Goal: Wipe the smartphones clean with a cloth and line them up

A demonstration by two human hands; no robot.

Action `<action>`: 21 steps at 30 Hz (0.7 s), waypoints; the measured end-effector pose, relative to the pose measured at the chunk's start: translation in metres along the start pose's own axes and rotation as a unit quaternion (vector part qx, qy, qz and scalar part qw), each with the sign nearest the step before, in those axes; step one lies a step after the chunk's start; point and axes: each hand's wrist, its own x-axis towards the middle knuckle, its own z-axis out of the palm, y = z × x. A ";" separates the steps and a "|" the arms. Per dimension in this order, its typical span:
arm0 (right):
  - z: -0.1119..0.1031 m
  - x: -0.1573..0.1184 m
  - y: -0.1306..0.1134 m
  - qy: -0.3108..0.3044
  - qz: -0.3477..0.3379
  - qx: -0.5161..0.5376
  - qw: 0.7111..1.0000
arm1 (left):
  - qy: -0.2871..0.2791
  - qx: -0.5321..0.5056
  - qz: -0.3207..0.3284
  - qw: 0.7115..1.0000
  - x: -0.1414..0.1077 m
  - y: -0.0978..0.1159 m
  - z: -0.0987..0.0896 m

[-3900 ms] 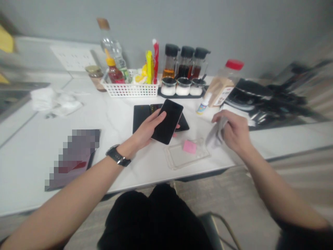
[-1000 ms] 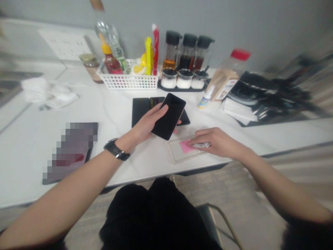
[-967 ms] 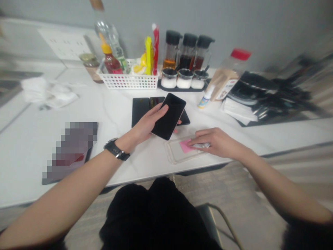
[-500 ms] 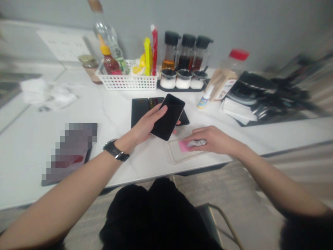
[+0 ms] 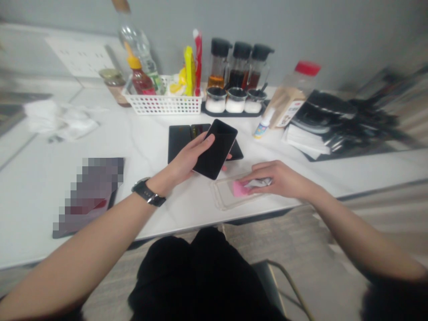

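My left hand (image 5: 187, 161) is wrapped round a black smartphone (image 5: 216, 149), thumb on its screen edge and the screen facing up. The phone is tilted above two dark flat devices (image 5: 179, 142) on the counter, partly covering them. My right hand (image 5: 279, 178) is closed, its fingers pinching a small pink sponge-like pad (image 5: 241, 188). A crumpled whitish-grey piece (image 5: 261, 182), perhaps tissue or wrapper, shows between the same fingers. Beneath them lies a clear phone case (image 5: 222, 203) near the counter's front edge; the hand hides its right part.
At the back stand a white basket (image 5: 167, 105) of bottles and packets, a condiment rack (image 5: 234, 114) and a red-capped jar (image 5: 290, 100). A small white bottle (image 5: 264, 125) is near the jar. A pixelated flat item (image 5: 90, 196) and crumpled tissues (image 5: 60, 120) lie left.
My right hand has shifted slightly to the right with the pink pad, over the clear case. My left hand and the smartphone stay almost where they were.
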 end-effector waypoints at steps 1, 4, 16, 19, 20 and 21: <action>-0.001 0.000 -0.001 0.004 -0.001 0.001 1.000 | -0.001 0.001 0.000 1.000 0.000 0.000 -0.001; -0.001 -0.001 0.000 0.008 -0.007 0.000 1.000 | -0.010 0.013 -0.005 1.000 0.001 -0.001 -0.002; 0.004 0.005 0.005 -0.018 -0.015 -0.011 1.000 | -0.009 0.002 0.004 1.000 0.000 0.002 0.001; 0.004 0.006 0.004 -0.008 -0.015 -0.015 1.000 | -0.014 0.007 0.000 1.000 0.000 0.002 0.001; 0.003 0.006 0.003 -0.001 -0.012 -0.017 1.000 | -0.013 0.009 0.000 1.000 0.000 0.002 0.001; 0.003 0.006 0.002 0.005 -0.008 -0.019 1.000 | -0.012 0.011 0.000 1.000 0.000 0.002 0.001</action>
